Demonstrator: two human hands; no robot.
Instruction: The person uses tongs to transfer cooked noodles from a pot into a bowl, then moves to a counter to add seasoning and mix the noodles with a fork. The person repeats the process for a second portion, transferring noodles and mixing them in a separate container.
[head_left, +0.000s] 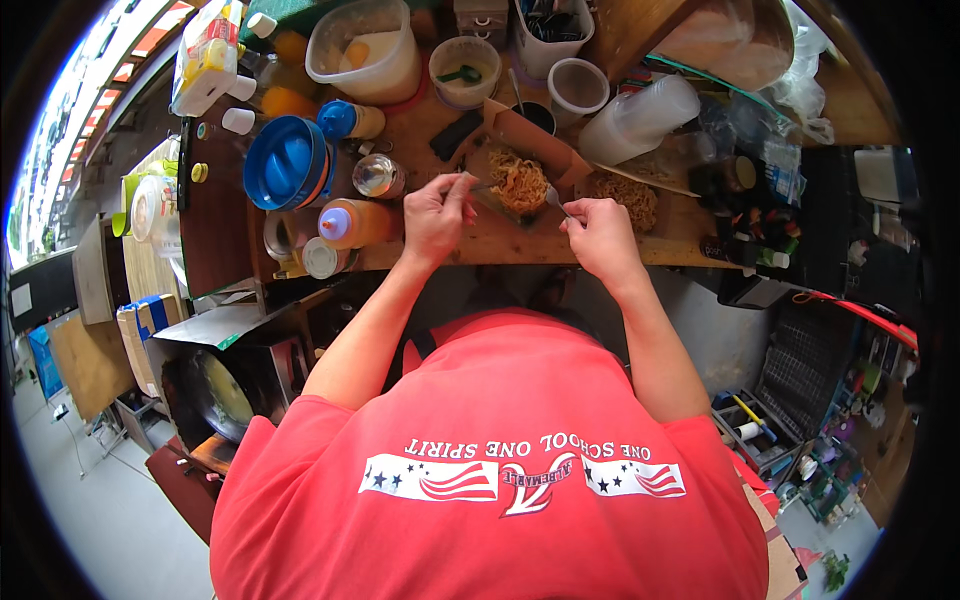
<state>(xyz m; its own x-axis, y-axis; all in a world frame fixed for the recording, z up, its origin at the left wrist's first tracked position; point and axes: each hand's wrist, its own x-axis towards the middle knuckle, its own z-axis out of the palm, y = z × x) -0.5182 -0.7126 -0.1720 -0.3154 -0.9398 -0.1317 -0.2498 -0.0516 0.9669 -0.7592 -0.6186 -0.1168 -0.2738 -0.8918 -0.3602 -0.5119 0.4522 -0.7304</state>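
My left hand (435, 221) pinches the handle of a thin metal utensil (481, 187), whose far end goes into a pile of fried noodles (517, 180). From the other side, my right hand (600, 236) grips a metal fork or spoon (553, 198) with its head against the same noodles. The pile has reddish sauce on it and lies in an opened brown cardboard food box (574, 161) on the wooden table (480, 246). A second portion of noodles (637, 210) lies just beyond my right hand, partly covered by that hand and a raised box flap.
Left of my left hand stand an orange squeeze bottle (360, 223), a glass jar (377, 176) and blue plastic bowls (285, 161). Behind the boxes are a tub with a green spoon (461, 73), a clear cup (576, 86) and stacked plastic cups (645, 116).
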